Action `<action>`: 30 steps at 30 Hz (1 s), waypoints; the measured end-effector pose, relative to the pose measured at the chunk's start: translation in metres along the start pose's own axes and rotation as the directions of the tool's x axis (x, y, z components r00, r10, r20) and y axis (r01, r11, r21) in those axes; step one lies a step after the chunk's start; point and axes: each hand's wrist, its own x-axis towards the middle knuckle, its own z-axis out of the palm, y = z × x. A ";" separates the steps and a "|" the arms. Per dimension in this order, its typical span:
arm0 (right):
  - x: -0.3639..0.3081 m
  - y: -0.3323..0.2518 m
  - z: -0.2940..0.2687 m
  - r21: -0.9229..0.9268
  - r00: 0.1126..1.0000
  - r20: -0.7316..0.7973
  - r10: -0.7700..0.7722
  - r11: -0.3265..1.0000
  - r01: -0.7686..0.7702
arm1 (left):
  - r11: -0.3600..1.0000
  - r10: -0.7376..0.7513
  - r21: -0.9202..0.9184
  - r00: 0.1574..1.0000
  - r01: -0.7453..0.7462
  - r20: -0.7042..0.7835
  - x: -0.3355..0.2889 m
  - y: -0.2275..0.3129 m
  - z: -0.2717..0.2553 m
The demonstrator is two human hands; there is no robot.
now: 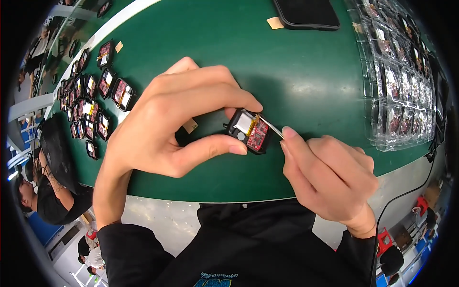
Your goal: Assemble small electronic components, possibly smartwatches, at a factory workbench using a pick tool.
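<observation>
Between the thumb and fingers of my left hand [174, 117] is a small black electronic device housing [253, 143], tilted above the green table. Inside it show a red circuit board [258, 135], a silver-white battery cell [244, 122], a round grey part and yellow tape. My right hand [330, 174] is closed on thin metal tweezers [271, 126]. Their tip meets the upper edge of the board, near the yellow tape. Whether the tip grips anything is too small to tell.
Many similar open housings [91, 107] lie in a cluster on the green table [191, 38] at left. Clear plastic trays [394, 103] of parts stand at right. A black phone-like slab [308, 13] lies at the far edge. Another person [55, 193] sits at left.
</observation>
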 end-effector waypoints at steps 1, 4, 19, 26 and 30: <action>-0.001 0.002 0.004 0.023 0.999 -0.049 -0.010 1.000 0.011 | 1.000 0.008 -0.003 1.000 -0.008 -0.005 0.001 -0.001 0.001; 0.001 0.003 0.001 0.104 0.994 -0.100 0.043 0.994 -0.032 | 1.000 -0.015 -0.022 1.000 0.015 -0.005 0.001 0.002 0.000; 0.026 -0.013 0.000 0.228 0.981 0.065 0.183 0.954 -0.193 | 1.000 0.021 -0.023 1.000 -0.020 0.006 -0.007 0.004 -0.006; 0.028 -0.017 0.005 0.151 0.980 0.064 0.191 0.968 -0.198 | 0.987 -0.030 -0.158 0.998 0.040 0.060 -0.005 0.007 -0.011; 0.023 -0.016 0.000 0.142 0.989 0.032 0.147 0.978 -0.150 | 0.969 -0.056 -0.237 0.996 0.070 0.068 0.007 0.009 -0.032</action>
